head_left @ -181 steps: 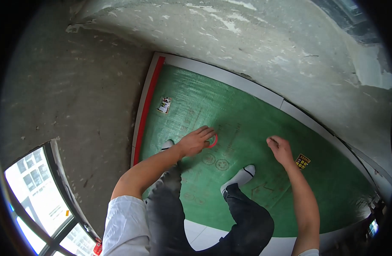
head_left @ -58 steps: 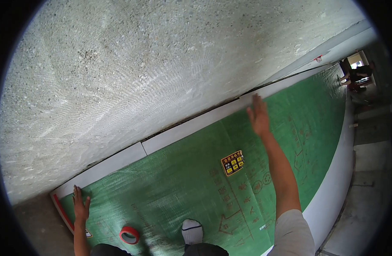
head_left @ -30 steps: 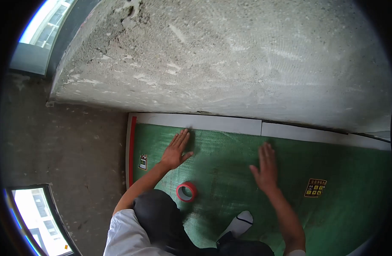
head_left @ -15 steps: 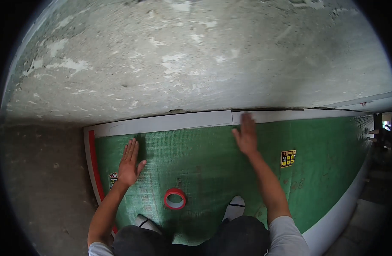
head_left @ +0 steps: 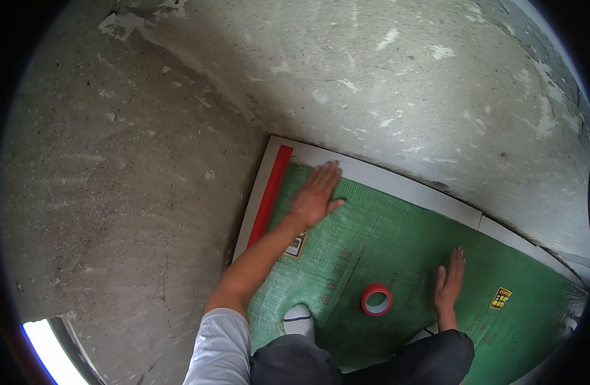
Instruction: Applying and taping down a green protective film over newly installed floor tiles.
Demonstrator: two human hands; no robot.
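Observation:
My left hand (head_left: 318,196) is stretched flat at the far left edge of the green protective sheet (head_left: 398,240), fingertips reaching the white border strip (head_left: 385,179) along the wall. It holds nothing. On the right, my right hand (head_left: 450,282) is over the sheet with its fingers straight and its thumb apart, also without anything in it; whether it touches the sheet I cannot tell. Between my feet and hands lies a roll of red tape (head_left: 377,299). A strip of red tape (head_left: 270,197) runs down the sheet's left edge.
Bare concrete walls (head_left: 128,173) meet in a corner at the far left. My socked foot (head_left: 299,321) stands on the sheet, near a printed label (head_left: 295,244). Another yellow and black label (head_left: 500,298) is at the right. A bright opening (head_left: 51,350) shows at lower left.
The view has turned toward the left corner. My left hand has moved up to the sheet's far edge; my right hand has drawn back from the white strip.

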